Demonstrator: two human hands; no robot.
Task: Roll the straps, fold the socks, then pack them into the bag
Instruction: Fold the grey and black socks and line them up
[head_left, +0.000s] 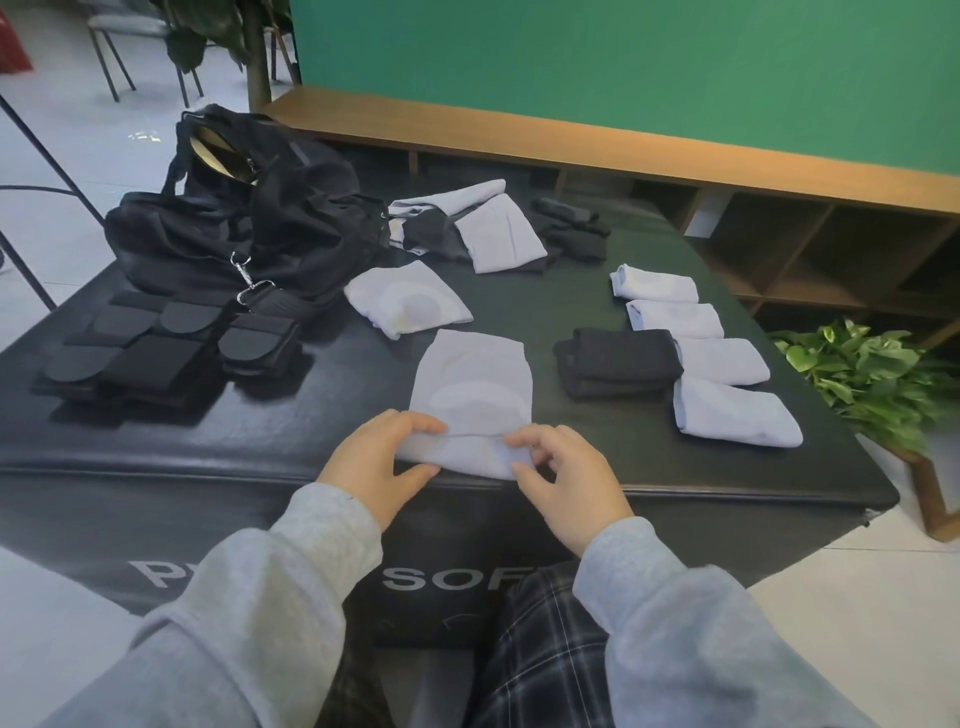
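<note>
A pale lilac fabric sock (470, 384) lies at the near edge of the padded black table (597, 457). We pinch its near hem with our left hand (376, 457) and right hand (563, 480). The crumpled black bag (249, 218) far left hides its contents.

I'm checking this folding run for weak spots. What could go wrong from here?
1. The sock being folded lies at the table's near edge, with both hands, left hand and right hand, pinching its near end; a loose fold could slip off.
2. The folded socks sit close to the right edge and could be knocked off.
3. The black socks blend with the dark top and might be missed when packing the bag.
</note>
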